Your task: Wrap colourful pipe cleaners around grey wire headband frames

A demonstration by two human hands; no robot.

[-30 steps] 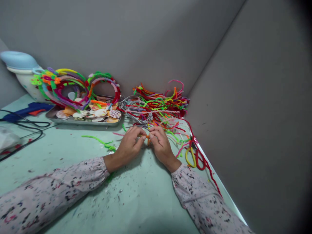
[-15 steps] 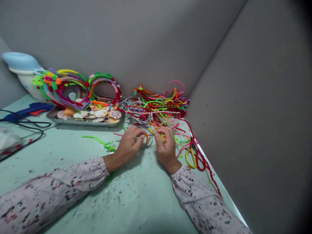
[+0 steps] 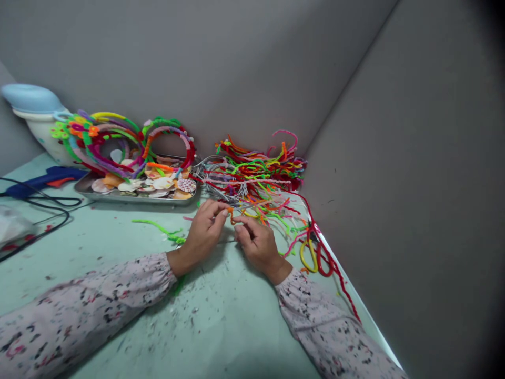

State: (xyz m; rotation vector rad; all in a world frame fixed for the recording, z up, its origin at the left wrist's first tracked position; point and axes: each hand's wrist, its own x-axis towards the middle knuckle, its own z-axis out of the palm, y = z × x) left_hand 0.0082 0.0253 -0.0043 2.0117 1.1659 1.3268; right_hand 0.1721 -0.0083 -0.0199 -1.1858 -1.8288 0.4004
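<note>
My left hand [image 3: 205,227] pinches a short orange pipe cleaner [image 3: 231,212] between thumb and index finger, along with what looks like a thin grey wire. Close on its right, my right hand [image 3: 259,243] is closed, with index finger and thumb at the pipe cleaner's dangling lower end. Exactly how the fingertips meet it is hard to make out. Behind both hands lies a heap of coloured pipe cleaners [image 3: 260,166] mixed with grey wires. A green pipe cleaner [image 3: 155,225] rests on the table left of my left hand.
A metal tray [image 3: 134,198] of seashells stands at the back left, with pipe-cleaner-wrapped headbands [image 3: 168,131] on it. Scissors [image 3: 310,258] with yellow and red handles lie right. A blue glue gun [image 3: 35,181], its cable and a blue-lidded container [image 3: 35,100] are far left.
My right hand has moved left and slightly down, its fingers now at the lower end of the orange pipe cleaner. My left hand has shifted slightly left and up.
</note>
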